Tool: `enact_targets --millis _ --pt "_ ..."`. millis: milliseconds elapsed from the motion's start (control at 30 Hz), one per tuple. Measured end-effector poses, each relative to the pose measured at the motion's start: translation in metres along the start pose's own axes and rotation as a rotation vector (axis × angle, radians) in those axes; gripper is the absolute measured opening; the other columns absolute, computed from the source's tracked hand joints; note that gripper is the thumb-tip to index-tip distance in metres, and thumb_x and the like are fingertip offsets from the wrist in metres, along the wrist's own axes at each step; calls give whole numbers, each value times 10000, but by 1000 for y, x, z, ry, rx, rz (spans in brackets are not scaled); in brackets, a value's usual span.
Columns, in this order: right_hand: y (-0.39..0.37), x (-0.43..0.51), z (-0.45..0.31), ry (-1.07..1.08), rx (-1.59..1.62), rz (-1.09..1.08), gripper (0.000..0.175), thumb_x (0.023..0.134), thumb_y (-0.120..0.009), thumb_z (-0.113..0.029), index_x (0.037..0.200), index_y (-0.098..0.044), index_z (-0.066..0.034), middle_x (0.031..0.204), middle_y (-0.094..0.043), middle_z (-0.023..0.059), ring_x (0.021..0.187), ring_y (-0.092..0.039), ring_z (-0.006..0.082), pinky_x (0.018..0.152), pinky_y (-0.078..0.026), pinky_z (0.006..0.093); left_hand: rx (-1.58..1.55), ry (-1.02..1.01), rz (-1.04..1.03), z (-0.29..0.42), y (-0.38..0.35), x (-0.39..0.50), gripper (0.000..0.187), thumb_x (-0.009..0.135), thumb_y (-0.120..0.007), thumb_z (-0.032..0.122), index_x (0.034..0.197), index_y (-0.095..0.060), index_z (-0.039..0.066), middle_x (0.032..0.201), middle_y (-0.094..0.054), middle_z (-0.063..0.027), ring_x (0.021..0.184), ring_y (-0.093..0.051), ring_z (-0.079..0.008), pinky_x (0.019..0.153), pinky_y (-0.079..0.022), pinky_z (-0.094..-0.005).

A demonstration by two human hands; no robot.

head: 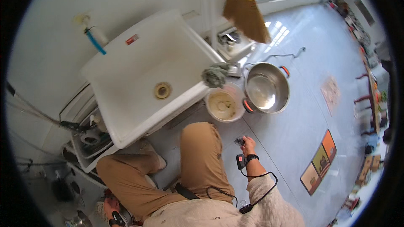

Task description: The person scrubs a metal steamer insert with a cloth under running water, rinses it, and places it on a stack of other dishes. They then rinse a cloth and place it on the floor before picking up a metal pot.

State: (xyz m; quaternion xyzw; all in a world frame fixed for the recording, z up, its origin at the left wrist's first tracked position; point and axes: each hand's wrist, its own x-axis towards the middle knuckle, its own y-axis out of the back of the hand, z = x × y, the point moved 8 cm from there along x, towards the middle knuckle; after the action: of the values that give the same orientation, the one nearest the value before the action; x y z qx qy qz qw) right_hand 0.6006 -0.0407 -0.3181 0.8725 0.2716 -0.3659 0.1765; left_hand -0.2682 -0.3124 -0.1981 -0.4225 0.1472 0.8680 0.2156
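Observation:
My right hand (248, 146) is held out above the floor beside my right knee, its fingers closed on a dark scouring pad (239, 141) that looks like steel wool. A black strap and a small device sit on that wrist. Low at the left edge, beside my left thigh, is my left hand (112, 205). A round metal vessel (127, 217) lies against it, partly hidden by my leg; its grip is unclear. In front of me stands a white sink (139, 69) with a brass-coloured drain (163, 90). A grey-green cloth (215, 75) hangs over its right corner.
Right of the sink are a plastic bucket (221, 105) with cloudy residue and a large steel pot (267, 87) with orange-trimmed handles. A broom (246, 14) hangs above. A patterned mat (319, 162) lies on the floor at right. Black bins (90, 138) crowd the sink's left.

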Motion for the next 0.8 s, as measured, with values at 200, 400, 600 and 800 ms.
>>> enact_targets --millis 200,400,600,800 --pt "-9 47 -23 192 -583 111 583 719 -746 -348 1140 -592 25 1081 -625 173 1005 -587 278 855 -466 421 -111 -92 154 5 -10 -40 234 871 -601 280 1033 -566 114 983 -567 -19 929 -530 -225 809 -435 -392" --pt "-31 55 -143 497 -534 -130 355 721 -744 -128 1013 -621 32 771 -640 78 615 -574 135 506 -454 248 1358 -669 22 24 -51 -79 349 737 -546 130 1075 -614 76 919 -615 -142 872 -572 -354 762 -473 -448" --pt "-50 -3 -254 596 -407 -441 311 785 -588 -128 1061 -646 3 810 -644 68 663 -562 151 617 -464 278 1759 -866 332 -29 -2 -85 209 646 -618 127 826 -715 169 821 -662 -98 807 -632 -315 666 -514 -400" --pt "-120 -175 -329 1395 -647 -361 358 806 -631 -147 1097 -608 59 1138 -604 148 966 -607 280 764 -530 393 1556 -162 536 -143 103 -40 172 684 -627 146 822 -714 90 884 -684 -118 828 -660 -284 680 -524 -394"
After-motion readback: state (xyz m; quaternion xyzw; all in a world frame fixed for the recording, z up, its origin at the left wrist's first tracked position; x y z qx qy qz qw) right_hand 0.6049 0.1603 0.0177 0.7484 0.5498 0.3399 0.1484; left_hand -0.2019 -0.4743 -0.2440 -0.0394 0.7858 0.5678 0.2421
